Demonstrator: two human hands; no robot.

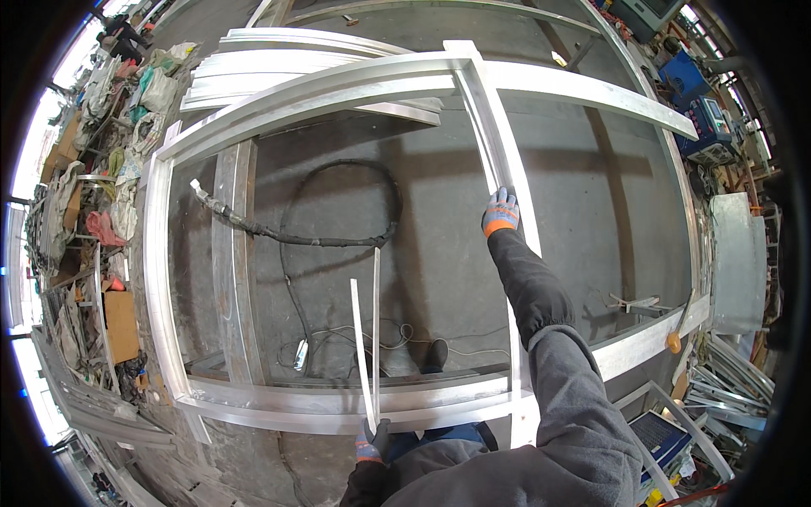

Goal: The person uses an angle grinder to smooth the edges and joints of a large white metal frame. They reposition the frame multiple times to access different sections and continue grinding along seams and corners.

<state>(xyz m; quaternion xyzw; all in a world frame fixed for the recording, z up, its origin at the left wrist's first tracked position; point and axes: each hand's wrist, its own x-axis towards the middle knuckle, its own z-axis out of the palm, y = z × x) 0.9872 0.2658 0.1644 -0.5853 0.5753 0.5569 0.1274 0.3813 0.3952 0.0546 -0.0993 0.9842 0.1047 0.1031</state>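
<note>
A large rectangular frame of silvery metal channel [159,279] lies in front of me, raised above the grey floor. My right hand [501,213], in a grey glove with an orange cuff, is on the inner edge of the frame's right-hand crossbar [513,173], its fingers curled over the metal. Close to my body, my left hand [372,441] is closed around the lower ends of two thin, flat metal strips [365,359]. These strips point away from me and cross over the near rail [279,410]. The left fingers are partly hidden.
A black wrapped cable [325,242] loops inside the frame. Several long metal profiles [279,72] are stacked beyond the far rail. A hammer-like tool with a wooden head [673,342] rests at the right. Bags and scrap [118,182] line the left; a blue machine [708,127] stands far right.
</note>
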